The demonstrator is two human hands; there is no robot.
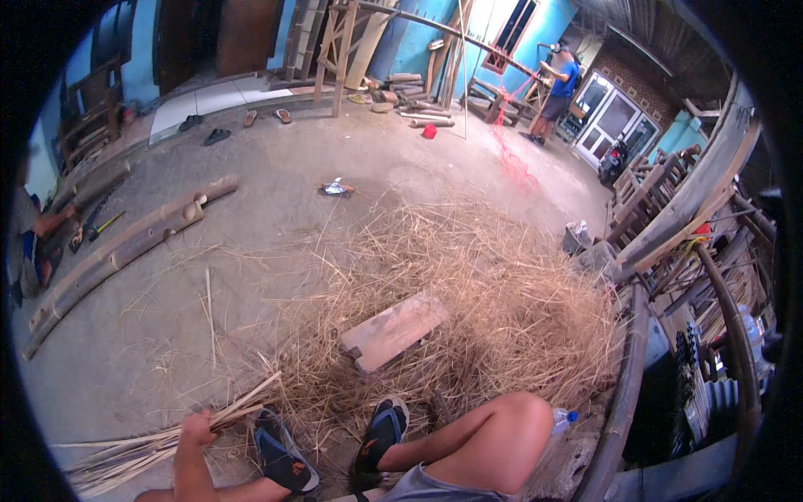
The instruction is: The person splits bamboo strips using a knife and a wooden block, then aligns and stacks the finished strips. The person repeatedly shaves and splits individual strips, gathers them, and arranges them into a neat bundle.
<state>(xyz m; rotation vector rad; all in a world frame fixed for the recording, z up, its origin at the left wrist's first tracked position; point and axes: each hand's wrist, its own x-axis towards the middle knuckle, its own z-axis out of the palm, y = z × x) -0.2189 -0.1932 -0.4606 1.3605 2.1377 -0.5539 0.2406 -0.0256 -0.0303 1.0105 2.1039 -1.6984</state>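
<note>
Tan strips (125,456) lie at eight o'clock; your left hand (199,427) is closed around them. Your right hand is outside view; its grip I cannot tell. At six o'clock, one board (396,330) lies on straw (510,293).

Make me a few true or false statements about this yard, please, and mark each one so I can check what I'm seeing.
1. The left hand holds a bundle of thin bamboo-like strips. True.
2. A wooden board lies on the straw-like shavings. True.
3. The left hand is touching that wooden board. False: the left hand is apart from it, on the bundle.
4. A person in a blue shirt stands in the background. True.
5. That person stands on the shavings. False: they stand on the ground well beyond the heap.
</note>
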